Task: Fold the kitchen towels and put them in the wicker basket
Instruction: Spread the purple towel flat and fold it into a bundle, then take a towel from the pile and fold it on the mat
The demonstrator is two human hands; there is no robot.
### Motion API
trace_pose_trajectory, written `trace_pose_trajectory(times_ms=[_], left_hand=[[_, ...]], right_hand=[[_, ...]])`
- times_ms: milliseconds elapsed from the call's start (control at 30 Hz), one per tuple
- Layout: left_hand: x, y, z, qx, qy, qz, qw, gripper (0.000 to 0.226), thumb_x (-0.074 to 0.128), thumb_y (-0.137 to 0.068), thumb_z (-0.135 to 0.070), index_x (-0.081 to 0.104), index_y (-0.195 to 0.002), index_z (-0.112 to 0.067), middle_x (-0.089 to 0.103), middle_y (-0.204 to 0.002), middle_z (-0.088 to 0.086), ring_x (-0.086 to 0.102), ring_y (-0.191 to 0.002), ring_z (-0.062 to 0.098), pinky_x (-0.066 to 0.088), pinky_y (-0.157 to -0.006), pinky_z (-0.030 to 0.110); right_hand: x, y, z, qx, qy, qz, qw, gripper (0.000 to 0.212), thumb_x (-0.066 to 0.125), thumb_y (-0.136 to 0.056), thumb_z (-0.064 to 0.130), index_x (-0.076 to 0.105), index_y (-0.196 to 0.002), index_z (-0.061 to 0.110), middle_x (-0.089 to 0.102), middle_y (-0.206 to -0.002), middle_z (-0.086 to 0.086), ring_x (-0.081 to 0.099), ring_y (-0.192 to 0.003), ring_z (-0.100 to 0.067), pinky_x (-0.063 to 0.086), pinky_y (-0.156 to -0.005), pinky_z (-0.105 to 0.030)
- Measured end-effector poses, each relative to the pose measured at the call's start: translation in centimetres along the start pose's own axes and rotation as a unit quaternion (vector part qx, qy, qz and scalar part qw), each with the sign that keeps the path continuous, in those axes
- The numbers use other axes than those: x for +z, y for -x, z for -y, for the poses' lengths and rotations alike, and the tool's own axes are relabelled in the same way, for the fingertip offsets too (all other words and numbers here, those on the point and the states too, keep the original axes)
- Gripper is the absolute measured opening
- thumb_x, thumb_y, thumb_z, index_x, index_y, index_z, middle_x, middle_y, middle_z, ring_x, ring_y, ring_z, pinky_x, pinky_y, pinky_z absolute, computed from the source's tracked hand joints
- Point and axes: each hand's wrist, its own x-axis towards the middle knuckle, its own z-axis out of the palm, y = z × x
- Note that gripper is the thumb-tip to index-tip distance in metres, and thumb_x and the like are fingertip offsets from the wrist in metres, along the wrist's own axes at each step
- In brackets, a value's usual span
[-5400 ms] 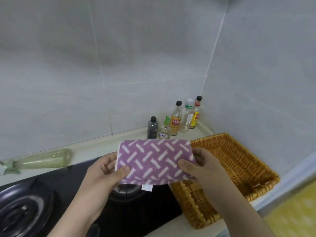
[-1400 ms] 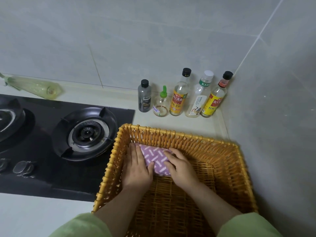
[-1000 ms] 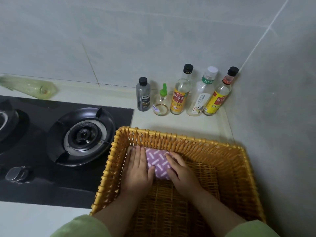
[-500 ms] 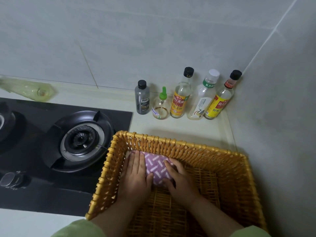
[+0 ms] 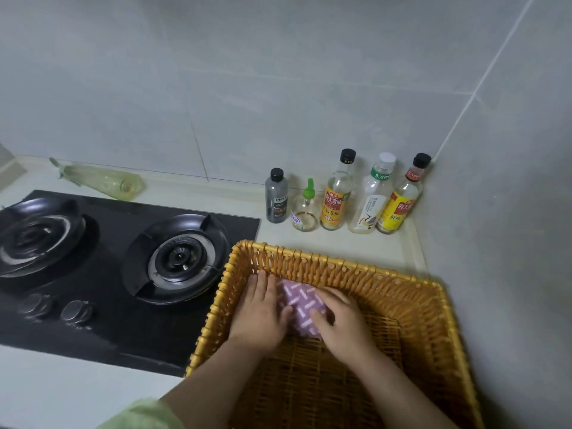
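Grey tiled walls, pale counter

Dim, flat, cool grey light with no hard shadows. The left burner carries pale glints. The knobs are smeared by blur. Shade deepens along the wall beside the basket. Straight lines bend slightly toward the edges.

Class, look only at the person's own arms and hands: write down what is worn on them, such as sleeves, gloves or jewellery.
The left hand and right hand are bare: no gloves, and no ring, watch or bracelet shows. The forearms are uncovered too. A light green sleeve shows near the left elbow at the bottom edge; no right sleeve is in view.
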Motion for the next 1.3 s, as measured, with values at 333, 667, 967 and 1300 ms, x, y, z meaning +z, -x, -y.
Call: trace_pose_trajectory(times_ms=[333,667,967,1300], left_hand=[[-7.6,6.9,3.8,0.158,0.161,-0.108,0.968,0.088,0.044,-0.085,-0.072,0.011,-0.156,-0.031,0.004,-0.159,-0.018,-0.006,-0.147,-0.002,0.005,-0.121,0.026],[-12.4,16.5,14.2,0.051,0.302,-0.233,0.923,0.089,0.050,-0.073,-0.071,0.023,-0.151,-0.038,0.018,-0.156,-0.024,0.005,-0.145,-0.008,0.016,-0.120,0.031],[-13.2,34.7,24.2,-0.079,0.392,-0.331,0.855,0.079,0.044,-0.068,-0.076,0.033,-0.142,-0.050,0.025,-0.152,-0.029,0.019,-0.141,-0.009,0.021,-0.116,0.029],[-12.6,53.6,32.6,-0.181,0.424,-0.453,0.763,0.094,0.048,-0.061,-0.087,0.037,-0.142,-0.042,0.039,-0.146,-0.024,0.036,-0.132,-0.005,0.029,-0.108,0.025]], right_hand=[[-3.3,2.3,6.4,-0.064,-0.079,-0.048,0.994,0.044,0.049,-0.098,0.041,0.047,-0.141,0.034,0.037,-0.150,0.016,0.038,-0.125,0.007,0.040,-0.097,-0.014],[-2.2,6.3,17.0,-0.162,-0.068,-0.015,0.984,0.050,0.050,-0.097,0.039,0.037,-0.146,0.039,0.032,-0.152,0.021,0.026,-0.141,-0.001,0.034,-0.116,-0.045],[5.8,16.3,27.8,-0.272,-0.069,0.065,0.958,0.053,0.050,-0.099,0.031,0.033,-0.149,0.035,0.031,-0.146,0.029,0.023,-0.139,0.008,0.023,-0.118,-0.028],[14.4,27.2,39.0,-0.304,-0.184,0.214,0.910,0.050,0.051,-0.098,0.029,0.038,-0.146,0.035,0.040,-0.146,0.022,0.036,-0.136,-0.001,0.030,-0.112,-0.027]])
